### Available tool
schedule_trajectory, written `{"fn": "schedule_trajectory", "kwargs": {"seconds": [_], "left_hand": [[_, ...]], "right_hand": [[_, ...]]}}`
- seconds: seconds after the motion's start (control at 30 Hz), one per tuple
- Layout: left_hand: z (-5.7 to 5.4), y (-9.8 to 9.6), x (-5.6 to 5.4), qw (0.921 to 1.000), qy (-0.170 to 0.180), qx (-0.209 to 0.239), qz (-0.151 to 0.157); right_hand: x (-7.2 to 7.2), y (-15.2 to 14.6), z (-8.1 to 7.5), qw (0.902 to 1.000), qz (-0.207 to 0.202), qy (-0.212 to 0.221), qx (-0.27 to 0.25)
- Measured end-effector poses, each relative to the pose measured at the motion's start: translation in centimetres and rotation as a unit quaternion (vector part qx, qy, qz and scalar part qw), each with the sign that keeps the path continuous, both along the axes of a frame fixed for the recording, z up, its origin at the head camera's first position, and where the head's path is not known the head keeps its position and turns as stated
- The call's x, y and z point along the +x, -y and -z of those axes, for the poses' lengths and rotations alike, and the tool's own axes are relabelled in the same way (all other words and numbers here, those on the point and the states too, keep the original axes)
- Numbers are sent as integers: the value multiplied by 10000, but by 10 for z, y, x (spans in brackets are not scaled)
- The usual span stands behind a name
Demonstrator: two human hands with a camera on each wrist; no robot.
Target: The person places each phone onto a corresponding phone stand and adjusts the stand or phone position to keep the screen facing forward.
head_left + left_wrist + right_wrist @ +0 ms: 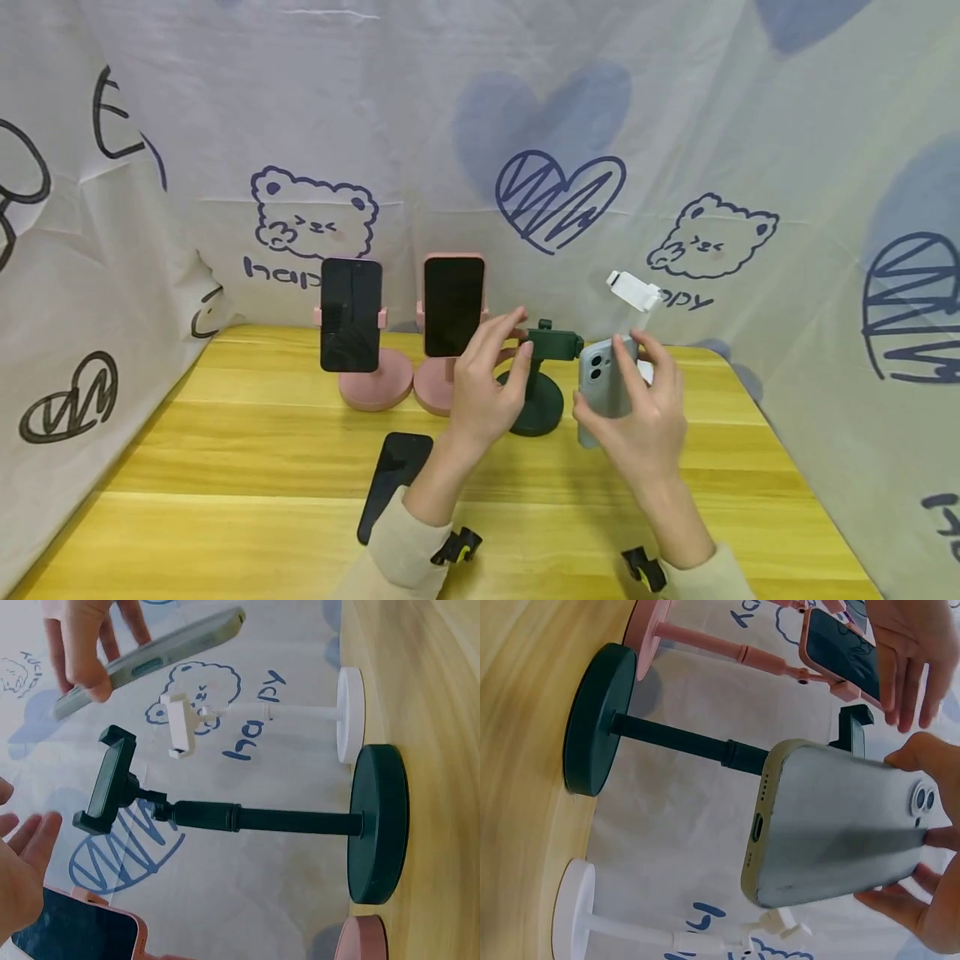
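My right hand point(651, 417) grips a phone in a pale blue-grey case point(832, 825) by its edges near the camera end, thumb on one side and fingers on the other. Its back, with two lenses, faces the head camera. Just left of that phone stands a dark green phone stand point(292, 820) with a round base; its clamp holder point(111, 784) holds nothing. Beside the clamp's left end is my left hand point(486, 396), fingers extended and apart from the thumb. In the left wrist view a gap shows between those fingers and the clamp.
Two pink phone stands point(377, 385) at the left each hold a phone point(454, 306), dark screens outward. A black phone point(393, 483) lies on the wooden table point(247, 454), near my left forearm. Behind the held phone rises a white phone stand point(633, 292). Printed cloth point(420, 125) hangs around the table.
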State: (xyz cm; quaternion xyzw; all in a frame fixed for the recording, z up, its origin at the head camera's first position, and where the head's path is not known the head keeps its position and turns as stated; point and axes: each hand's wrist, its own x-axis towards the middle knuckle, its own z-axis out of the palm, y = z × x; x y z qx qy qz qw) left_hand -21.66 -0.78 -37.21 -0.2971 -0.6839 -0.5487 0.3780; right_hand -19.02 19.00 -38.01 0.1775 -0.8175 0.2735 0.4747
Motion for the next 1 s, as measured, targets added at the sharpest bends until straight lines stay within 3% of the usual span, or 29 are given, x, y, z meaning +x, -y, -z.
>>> {"fn": "schedule_trajectory", "kwargs": {"seconds": [0.17,0.3,0.43,0.57,0.7,0.87,1.0], "left_hand": [[-1,-2,7,9965,544,-119,619],[-3,0,11,9832,1355,-492,1121],[-5,2,13,9692,1870,-899,1330],[-6,5,15,9648,1936,-1093,1408],[-8,5,17,9680,1826,-975,1421],[-12,2,22,9752,1681,-409,1377],[-15,-1,26,9724,1818,311,1432]], "right_hand": [[1,7,1,9972,-518,-428,323],[2,12,4,9942,-688,-632,533],[4,15,5,9938,-779,-537,581],[6,16,5,9940,-809,-454,571],[7,17,4,9938,-840,-476,551],[7,19,5,9919,-956,-710,442],[5,22,5,9891,-1115,-933,247]]}}
